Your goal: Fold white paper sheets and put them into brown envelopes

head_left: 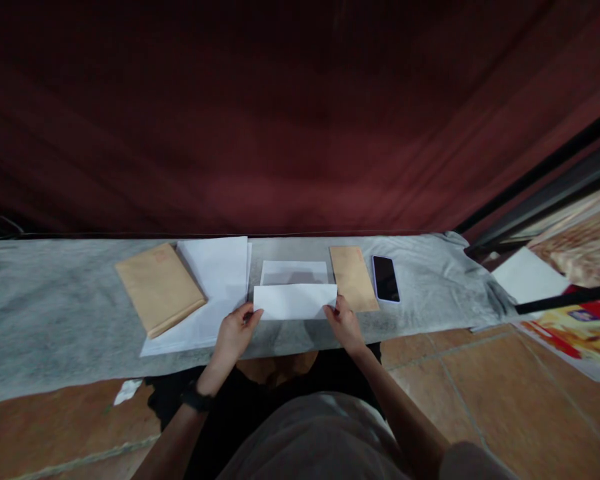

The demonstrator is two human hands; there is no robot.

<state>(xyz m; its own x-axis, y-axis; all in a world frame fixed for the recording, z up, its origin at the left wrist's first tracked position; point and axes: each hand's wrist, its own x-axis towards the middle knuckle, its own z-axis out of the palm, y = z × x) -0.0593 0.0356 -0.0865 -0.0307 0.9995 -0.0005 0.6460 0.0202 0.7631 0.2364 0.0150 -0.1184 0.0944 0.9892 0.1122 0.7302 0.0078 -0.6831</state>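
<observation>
We hold sheet [295, 301] by both ends: left hand [236, 331], right hand [344, 323] pinching it, just over surface [55, 300], before envelope [294, 272]. Risk, we reckon: uneven pull skews fold; light pinch slips, sheet drops crooked.

Folded paper [295, 301] white; large envelope [159, 287] tan; cloth [55, 313] grey, mottled; phone [385, 278] black; curtain [280, 133] dk red; floor tiles [480, 380] terracotta.

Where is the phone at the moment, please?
In the head view, the phone lies on the grey cloth, just right of the narrow brown envelope.
</observation>
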